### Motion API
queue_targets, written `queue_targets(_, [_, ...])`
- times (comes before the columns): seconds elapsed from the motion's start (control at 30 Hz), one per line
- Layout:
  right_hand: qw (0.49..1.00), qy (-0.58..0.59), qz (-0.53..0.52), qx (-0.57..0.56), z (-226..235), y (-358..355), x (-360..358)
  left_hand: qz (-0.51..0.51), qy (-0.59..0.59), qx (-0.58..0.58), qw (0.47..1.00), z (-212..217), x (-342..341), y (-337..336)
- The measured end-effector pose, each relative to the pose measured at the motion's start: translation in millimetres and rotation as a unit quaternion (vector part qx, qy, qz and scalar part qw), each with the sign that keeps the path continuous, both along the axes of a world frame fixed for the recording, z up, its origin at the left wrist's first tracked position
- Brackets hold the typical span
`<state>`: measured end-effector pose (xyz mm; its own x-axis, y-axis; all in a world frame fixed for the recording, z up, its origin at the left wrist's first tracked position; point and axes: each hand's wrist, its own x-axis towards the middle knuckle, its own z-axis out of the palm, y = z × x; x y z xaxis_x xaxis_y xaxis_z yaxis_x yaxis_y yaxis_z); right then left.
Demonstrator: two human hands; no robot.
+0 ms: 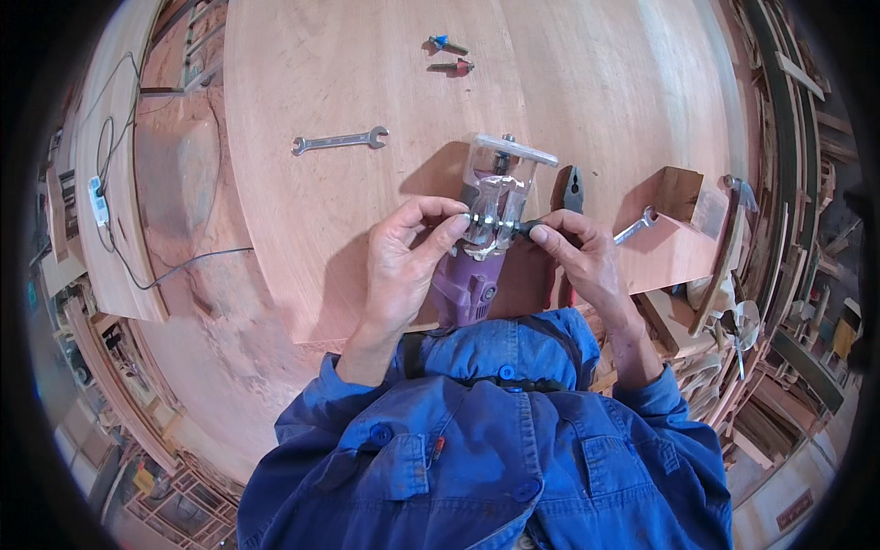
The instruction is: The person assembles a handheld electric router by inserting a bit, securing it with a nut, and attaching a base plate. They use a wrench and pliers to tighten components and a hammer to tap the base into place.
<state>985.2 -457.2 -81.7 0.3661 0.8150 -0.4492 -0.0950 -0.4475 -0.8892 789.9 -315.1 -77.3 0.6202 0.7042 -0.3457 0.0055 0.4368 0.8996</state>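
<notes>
A purple trim router (472, 284) lies on the wooden board in front of me, its clear base (515, 149) pointing away. A clamp bolt (490, 222) runs across the base's collar. My left hand (408, 252) pinches the bolt's left end between thumb and forefinger. At the other end, the thumb and fingers of my right hand (582, 252) close on a small black knob (526, 226). The router's lower end reaches close to my blue jacket. White dust or residue marks the clear plastic around the collar.
An open-end wrench (339, 141) lies left. Beyond are a blue router bit (446, 43) and a red router bit (451, 66). Pliers (573, 188), a second wrench (637, 225), a wood block (678, 192) and a hammer (739, 192) sit right. A cord (197, 259) runs at left.
</notes>
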Motion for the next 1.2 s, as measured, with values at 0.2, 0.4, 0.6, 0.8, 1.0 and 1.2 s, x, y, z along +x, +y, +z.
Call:
queue_targets(0.2, [1.0,-0.007,0.011,-0.013,6.6,3.9,1.0,0.007,0.009,-0.008,1.0,-5.0,2.2,-4.2])
queue_targets(0.4, [1.0,-0.017,0.006,-0.007,3.5,1.1,1.8,0.001,0.017,-0.011,1.0,-5.2,1.7,-4.5])
queue_targets(0.6, [1.0,-0.014,-0.008,0.001,4.7,2.5,-1.0,-0.022,-0.003,-0.006,1.0,-4.7,-0.9,1.2])
queue_targets(0.8, [1.0,-0.029,0.002,0.009,-2.2,-0.5,0.5,-0.098,0.053,0.023,0.994,1.9,-0.1,17.3])
queue_targets(1.0, [0.997,0.078,0.011,0.018,-9.2,3.0,6.2,-0.151,0.022,0.057,0.987,-3.7,-1.6,31.8])
queue_targets(1.2, [0.996,0.085,0.022,0.019,-11.2,2.1,6.0,-0.133,0.053,0.049,0.988,4.9,-0.7,25.8])
